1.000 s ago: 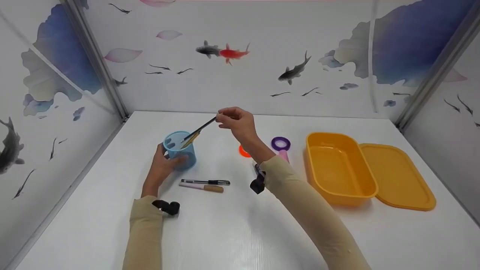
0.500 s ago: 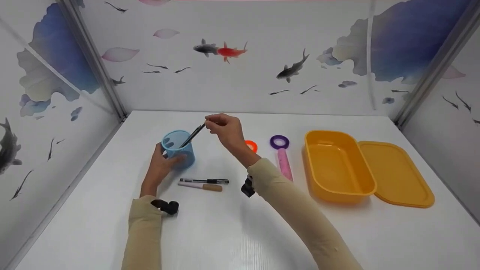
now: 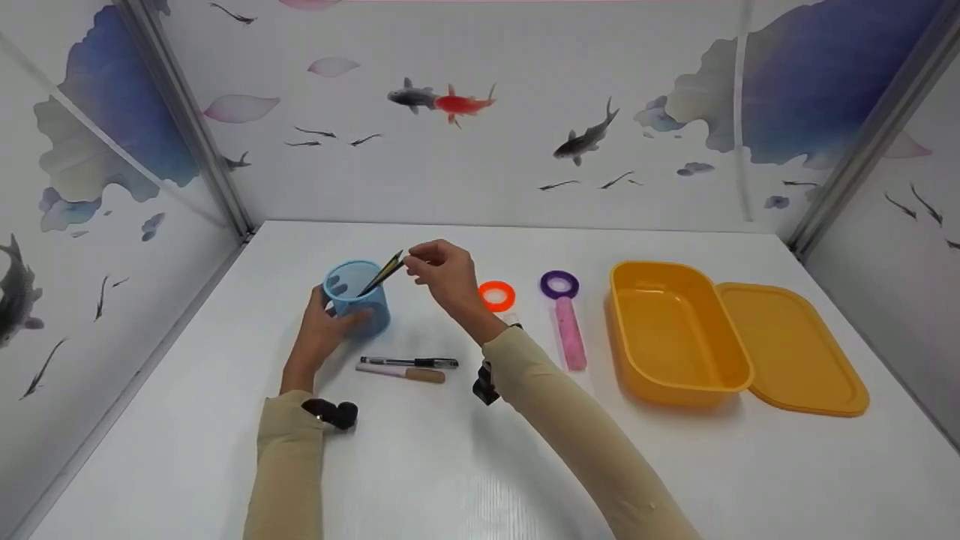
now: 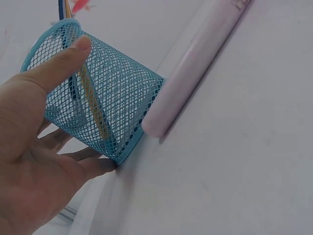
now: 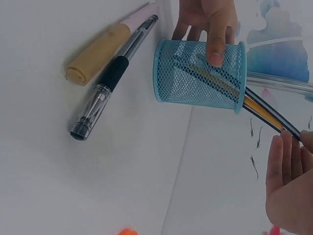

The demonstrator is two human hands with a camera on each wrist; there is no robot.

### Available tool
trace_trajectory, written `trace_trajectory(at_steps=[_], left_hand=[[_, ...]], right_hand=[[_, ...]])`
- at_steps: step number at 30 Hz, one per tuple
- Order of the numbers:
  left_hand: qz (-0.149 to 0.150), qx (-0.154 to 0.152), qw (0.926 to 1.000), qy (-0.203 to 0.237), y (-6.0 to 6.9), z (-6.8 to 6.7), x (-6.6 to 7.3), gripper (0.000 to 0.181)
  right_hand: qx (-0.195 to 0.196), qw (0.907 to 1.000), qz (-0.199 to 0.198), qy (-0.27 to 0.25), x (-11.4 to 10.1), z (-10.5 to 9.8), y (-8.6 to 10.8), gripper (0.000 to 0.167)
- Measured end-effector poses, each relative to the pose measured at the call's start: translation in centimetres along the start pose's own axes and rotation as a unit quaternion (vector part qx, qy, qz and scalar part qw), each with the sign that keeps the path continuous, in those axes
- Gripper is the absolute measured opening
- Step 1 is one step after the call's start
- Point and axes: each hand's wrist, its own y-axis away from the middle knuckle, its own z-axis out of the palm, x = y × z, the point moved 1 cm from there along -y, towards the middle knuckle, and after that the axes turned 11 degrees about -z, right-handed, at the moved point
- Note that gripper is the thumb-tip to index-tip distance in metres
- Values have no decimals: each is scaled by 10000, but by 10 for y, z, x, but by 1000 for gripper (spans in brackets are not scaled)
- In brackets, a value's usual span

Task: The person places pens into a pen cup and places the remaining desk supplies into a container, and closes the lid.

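Observation:
A light blue mesh cup (image 3: 367, 309) stands on the table's left half, and the left hand (image 3: 322, 334) grips its side, thumb in front and fingers behind. In the left wrist view that hand (image 4: 41, 142) wraps the mesh (image 4: 117, 78). Several slim pencils (image 3: 386, 271), dark and yellow, lean in the cup towards the right. The right hand (image 3: 446, 279) is at their upper ends; in the right wrist view its thumb and fingers (image 5: 288, 152) pinch a dark pencil (image 5: 274, 113) beside a yellow one. A black pen (image 3: 409, 363) and a pink-and-tan tool (image 3: 401, 373) lie in front of the cup.
An orange ring (image 3: 496, 296), a purple ring (image 3: 559, 284) and a pink stick (image 3: 570, 334) lie right of the right hand. Farther right stand a yellow box (image 3: 679, 330) and its lid (image 3: 799, 349). Patterned walls (image 3: 480, 180) enclose the table (image 3: 420, 457).
The right hand has moved left and down towards the cup, and the pencils sit lower in it. More of the orange ring and pink stick shows. The left hand stays on the cup.

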Motion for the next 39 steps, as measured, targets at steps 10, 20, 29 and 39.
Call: trace_trajectory(at_steps=[10, 20, 29, 39], left_hand=[[84, -11, 10000, -27, 1, 2, 3, 107], [78, -41, 10000, 4, 1, 1, 4, 107], [76, -70, 9999, -26, 2, -1, 2, 109], [128, -68, 9999, -46, 4, -2, 1, 109]], right_hand=[[-131, 9998, 148, 66, 7, 7, 4, 17], [-607, 9978, 221, 140, 9, -4, 9, 26], [-1505, 9872, 434, 291, 12, -25, 12, 35], [-2468, 9628, 885, 649, 22, -44, 18, 37]])
